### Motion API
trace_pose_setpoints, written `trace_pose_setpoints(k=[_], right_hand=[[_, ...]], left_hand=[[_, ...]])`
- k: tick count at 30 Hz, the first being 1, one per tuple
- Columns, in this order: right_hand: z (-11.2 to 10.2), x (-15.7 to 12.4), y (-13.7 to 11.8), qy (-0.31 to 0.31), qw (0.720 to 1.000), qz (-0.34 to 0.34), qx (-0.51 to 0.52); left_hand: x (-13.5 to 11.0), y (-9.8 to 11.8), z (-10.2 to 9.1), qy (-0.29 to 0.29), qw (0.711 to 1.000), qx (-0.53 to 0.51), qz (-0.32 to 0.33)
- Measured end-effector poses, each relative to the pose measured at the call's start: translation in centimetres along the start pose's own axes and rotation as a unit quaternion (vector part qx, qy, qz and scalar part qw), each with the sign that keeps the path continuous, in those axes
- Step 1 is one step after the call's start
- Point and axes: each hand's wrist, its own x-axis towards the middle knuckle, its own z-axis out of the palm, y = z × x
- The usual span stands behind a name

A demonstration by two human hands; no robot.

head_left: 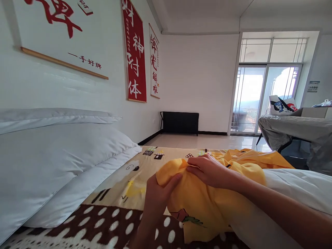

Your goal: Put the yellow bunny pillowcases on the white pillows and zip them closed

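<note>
Both my hands grip a yellow pillowcase [199, 204] with a carrot print. My left hand [159, 192] is closed round its near corner, the thumb pressed on top of the cloth. Just to the right, my right hand [204, 168] pinches the same bunched part between thumb and fingers. A white pillow [298, 181] lies at the right, partly covered by the yellow cloth; how far it reaches inside is hidden. More yellow fabric [254, 157] lies crumpled behind my right forearm. Everything rests on a patterned blanket [153, 162] with beige and brown dotted areas.
White pillows [64, 152] are stacked on the left against the wall. At the right stands a table [293, 124] under a grey cover, with boxes on it. A black folded piece of furniture [180, 122] stands by the far wall, near a glass sliding door [250, 98].
</note>
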Motion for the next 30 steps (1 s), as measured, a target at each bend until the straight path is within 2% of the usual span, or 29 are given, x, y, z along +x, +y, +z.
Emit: trace_pose_setpoints(k=[6, 10, 14, 17, 20, 23, 26, 30], right_hand=[[0.1, 0.1, -0.5, 0.039, 0.995, -0.088, 0.010], [-0.6, -0.4, -1.2, 0.097, 0.994, -0.054, 0.008], [-1.0, -0.6, -2.0, 0.092, 0.993, -0.062, -0.039], [-1.0, -0.5, -1.9, 0.093, 0.992, -0.064, -0.062], [-1.0, -0.4, -1.8, 0.101, 0.988, -0.080, -0.083], [-1.4, -0.5, -1.8, 0.118, 0.984, -0.078, -0.112], [-1.9, -0.4, -1.9, 0.128, 0.982, -0.038, -0.133], [-2.9, -0.2, -1.5, 0.094, 0.989, -0.019, -0.115]], left_hand=[[-0.8, 0.9, 0.1, 0.004, 0.999, 0.040, 0.034], [-0.9, 1.0, -0.1, 0.006, 0.997, 0.044, 0.070], [-0.9, 0.7, 0.0, 0.011, 0.995, 0.023, 0.100], [-0.8, 0.2, 0.3, -0.051, 0.997, 0.003, 0.050], [-0.5, -0.3, 0.3, -0.103, 0.994, 0.032, -0.012], [0.2, -0.8, -0.2, -0.097, 0.994, 0.047, -0.030], [1.2, -1.6, -0.6, -0.109, 0.992, 0.033, -0.060], [2.1, -2.9, -0.7, -0.107, 0.990, -0.026, -0.087]])
